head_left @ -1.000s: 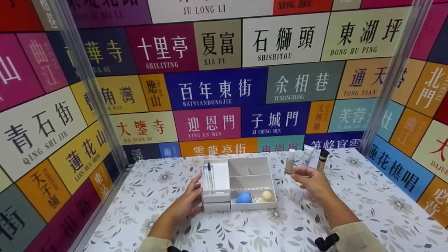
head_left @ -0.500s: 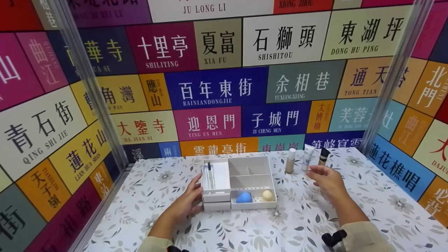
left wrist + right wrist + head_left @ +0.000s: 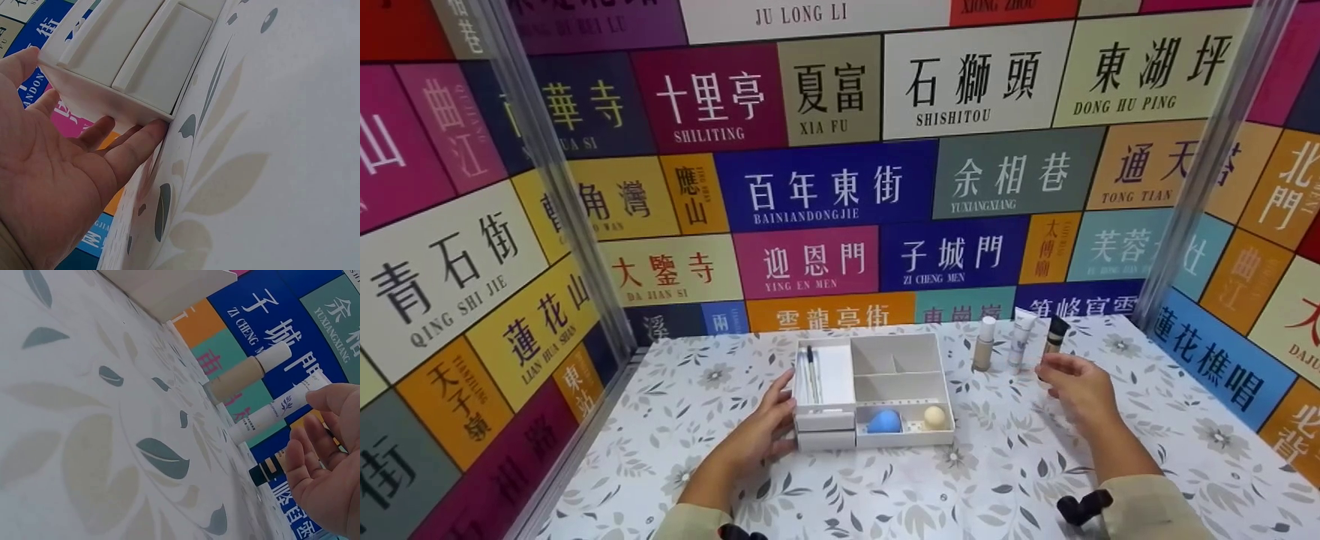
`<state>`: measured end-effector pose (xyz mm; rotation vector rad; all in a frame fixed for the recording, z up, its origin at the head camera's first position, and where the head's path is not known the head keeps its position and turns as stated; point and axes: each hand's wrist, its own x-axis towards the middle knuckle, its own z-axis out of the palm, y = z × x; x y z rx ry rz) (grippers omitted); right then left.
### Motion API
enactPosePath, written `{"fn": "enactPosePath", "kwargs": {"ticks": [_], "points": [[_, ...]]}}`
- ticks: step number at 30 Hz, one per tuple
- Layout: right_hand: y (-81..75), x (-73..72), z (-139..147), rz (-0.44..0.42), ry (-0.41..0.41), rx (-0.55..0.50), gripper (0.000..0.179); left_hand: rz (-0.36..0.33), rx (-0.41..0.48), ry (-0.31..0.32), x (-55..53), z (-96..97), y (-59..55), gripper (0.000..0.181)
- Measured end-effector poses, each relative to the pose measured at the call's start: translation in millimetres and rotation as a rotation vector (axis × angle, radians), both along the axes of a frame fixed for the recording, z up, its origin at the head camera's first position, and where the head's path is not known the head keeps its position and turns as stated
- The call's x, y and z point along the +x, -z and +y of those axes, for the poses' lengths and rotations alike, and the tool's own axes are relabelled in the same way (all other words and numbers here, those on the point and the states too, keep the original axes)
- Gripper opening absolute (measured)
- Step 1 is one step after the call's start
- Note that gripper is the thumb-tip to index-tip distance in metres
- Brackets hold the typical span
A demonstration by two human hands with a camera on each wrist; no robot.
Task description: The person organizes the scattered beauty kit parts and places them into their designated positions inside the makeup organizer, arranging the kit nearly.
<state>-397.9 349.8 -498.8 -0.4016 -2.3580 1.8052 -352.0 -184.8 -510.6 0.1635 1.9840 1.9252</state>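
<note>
My left hand (image 3: 765, 424) rests against the left side of a white desktop organizer (image 3: 826, 440), its fingertips on the side wall by the drawers in the left wrist view. My right hand (image 3: 1080, 390) is at a dark-capped cosmetic tube (image 3: 1054, 334), fingers loosely bent, fingertips right in front of it. In the right wrist view the fingers hide part of that tube, and the thumb overlaps the top of a white squeeze tube (image 3: 275, 410). Left of these stands a beige bottle with a white cap (image 3: 983, 349). All three stand upright in a row.
Inside the organizer lie slim brushes (image 3: 811, 379) at left, plus a blue egg-shaped sponge (image 3: 883, 422) and a cream ball (image 3: 934, 418) in front compartments. A floral cloth (image 3: 900, 495) covers the table. Behind it rises a colourful lettered wall (image 3: 825, 184), with clear posts at both corners.
My right hand has moved rightward along the row, from the beige bottle past the white tube to the dark-capped one. The containers stay in place. The left hand keeps its spot at the organizer.
</note>
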Motion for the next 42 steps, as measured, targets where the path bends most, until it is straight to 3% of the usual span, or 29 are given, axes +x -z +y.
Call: {"fn": "enactPosePath", "kwargs": {"ticks": [15,22,28,32,42], "points": [[-14.3,-15.4,13,0.013,0.142,-0.045,0.053,-0.001,-0.009,-0.007,1.1,2.2,0.2,0.062],[-22.6,-27.6,21,-0.026,0.194,0.041,0.067,0.008,-0.002,-0.004,1.6,1.5,-0.6,0.062],[-25.4,-38.5,23,-0.035,0.143,0.106,0.077,0.009,-0.019,-0.007,1.1,1.0,-1.7,0.059],[-24.7,-42.9,20,-0.017,0.106,0.163,0.072,0.007,-0.017,-0.005,0.7,0.7,-2.0,0.059],[-21.0,-35.7,15,0.031,0.094,0.254,0.058,0.024,-0.016,0.008,0.6,-1.3,0.2,0.061]]}}
